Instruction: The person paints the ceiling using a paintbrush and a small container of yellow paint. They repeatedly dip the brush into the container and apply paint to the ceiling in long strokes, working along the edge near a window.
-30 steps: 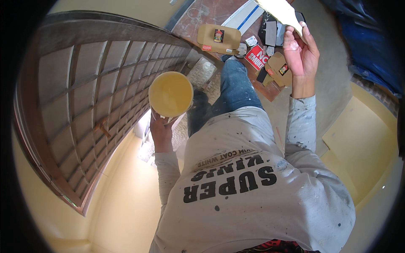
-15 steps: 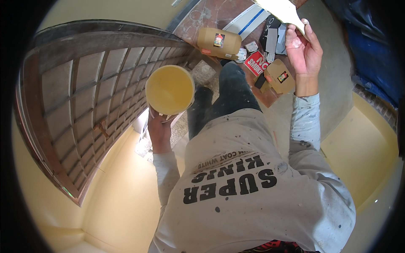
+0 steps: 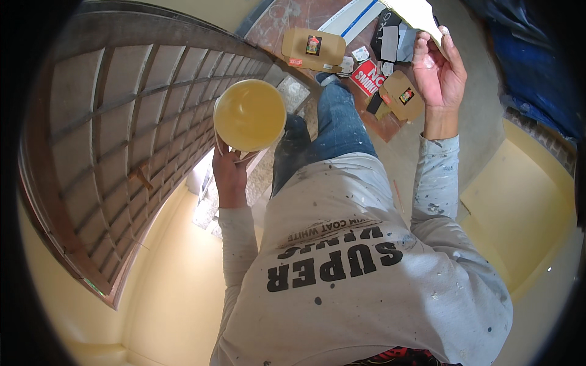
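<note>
My left hand grips a round bucket from beneath and the side. Yellowish paint or a yellow inside shows through its open top, and its thin wire handle hangs by my wrist. Up at the right, my right hand has its fingers closed round the handle of a pale, wide paintbrush. The brush points up and left, and the top edge of the picture cuts off its far end. Paint smudges mark my right palm.
At left stands a dark wooden grille door with a handle. On the floor ahead lie brown cardboard pieces, a red sign, a black box and a blue-striped white strip. Blue sheeting hangs at far right.
The bucket and my left hand have shifted slightly up and right. My right hand stays nearly in place with the paintbrush. The floor things sit a little higher and further left in view.
</note>
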Available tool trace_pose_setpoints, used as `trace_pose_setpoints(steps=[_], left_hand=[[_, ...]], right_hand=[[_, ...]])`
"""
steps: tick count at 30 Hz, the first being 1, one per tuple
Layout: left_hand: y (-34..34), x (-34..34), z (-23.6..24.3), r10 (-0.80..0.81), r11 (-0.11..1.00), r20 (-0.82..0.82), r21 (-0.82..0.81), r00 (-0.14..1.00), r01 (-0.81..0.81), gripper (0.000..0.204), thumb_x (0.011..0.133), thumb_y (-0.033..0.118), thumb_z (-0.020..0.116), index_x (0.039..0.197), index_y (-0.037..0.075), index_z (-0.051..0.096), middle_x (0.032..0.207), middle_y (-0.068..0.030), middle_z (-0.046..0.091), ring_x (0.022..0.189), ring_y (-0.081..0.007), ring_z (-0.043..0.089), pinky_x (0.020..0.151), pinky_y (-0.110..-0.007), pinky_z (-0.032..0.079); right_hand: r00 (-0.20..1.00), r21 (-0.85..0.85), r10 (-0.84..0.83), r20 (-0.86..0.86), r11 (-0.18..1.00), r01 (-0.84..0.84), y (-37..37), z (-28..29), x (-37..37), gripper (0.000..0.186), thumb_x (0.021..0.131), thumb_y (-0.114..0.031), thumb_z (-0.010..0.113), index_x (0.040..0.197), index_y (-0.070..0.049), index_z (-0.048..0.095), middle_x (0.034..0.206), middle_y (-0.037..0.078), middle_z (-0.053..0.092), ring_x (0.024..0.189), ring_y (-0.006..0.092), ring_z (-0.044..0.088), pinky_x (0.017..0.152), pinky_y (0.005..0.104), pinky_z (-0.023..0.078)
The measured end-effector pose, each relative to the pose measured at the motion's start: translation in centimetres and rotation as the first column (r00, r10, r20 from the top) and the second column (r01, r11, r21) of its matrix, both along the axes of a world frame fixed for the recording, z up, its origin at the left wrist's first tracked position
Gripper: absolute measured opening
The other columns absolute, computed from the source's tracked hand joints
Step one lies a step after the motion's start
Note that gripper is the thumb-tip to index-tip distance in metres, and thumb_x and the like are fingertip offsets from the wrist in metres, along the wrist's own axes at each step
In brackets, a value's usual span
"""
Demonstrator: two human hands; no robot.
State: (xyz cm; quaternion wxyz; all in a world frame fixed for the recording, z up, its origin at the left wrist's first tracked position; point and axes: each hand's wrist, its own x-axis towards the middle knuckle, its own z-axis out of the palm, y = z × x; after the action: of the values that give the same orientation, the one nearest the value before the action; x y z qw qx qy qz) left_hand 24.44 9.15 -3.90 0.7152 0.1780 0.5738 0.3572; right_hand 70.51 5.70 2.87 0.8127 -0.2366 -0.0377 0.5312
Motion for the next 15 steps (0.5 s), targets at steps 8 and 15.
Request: trace_pose_setpoints(steps=[8, 15], left_hand=[[0.0, -1.1, -1.7, -0.102, 0.995, -0.093, 0.004, 0.990, 0.103, 0.098, 0.070, -0.014, 0.038, 0.167, 0.002, 0.030, 0.166, -0.0219, 0.042, 0.142, -0.0492, 0.055, 0.101, -0.063, 0.063], [-0.1, -1.3, -1.0, -0.128, 0.991, -0.061, -0.033, 0.990, 0.127, 0.083, 0.080, -0.015, 0.038, 0.162, -0.003, 0.036, 0.158, -0.0212, 0.051, 0.133, -0.0390, 0.065, 0.092, -0.050, 0.070]], right_hand=[[0.984, -0.122, 0.110, 0.141, 0.988, -0.093, -2.3, -2.1, -6.8, 0.029, 0.102, -0.005, 0.068, 0.126, 0.010, 0.066, 0.122, 0.025, 0.072, 0.112, 0.0374, 0.073, 0.106, 0.0467, 0.062], [0.935, -0.293, 0.345, 0.082, 0.905, -0.309, -4.5, -3.4, -18.3, 0.023, 0.099, -0.003, 0.072, 0.117, 0.011, 0.071, 0.117, 0.022, 0.073, 0.103, 0.0312, 0.076, 0.094, 0.0435, 0.066]])
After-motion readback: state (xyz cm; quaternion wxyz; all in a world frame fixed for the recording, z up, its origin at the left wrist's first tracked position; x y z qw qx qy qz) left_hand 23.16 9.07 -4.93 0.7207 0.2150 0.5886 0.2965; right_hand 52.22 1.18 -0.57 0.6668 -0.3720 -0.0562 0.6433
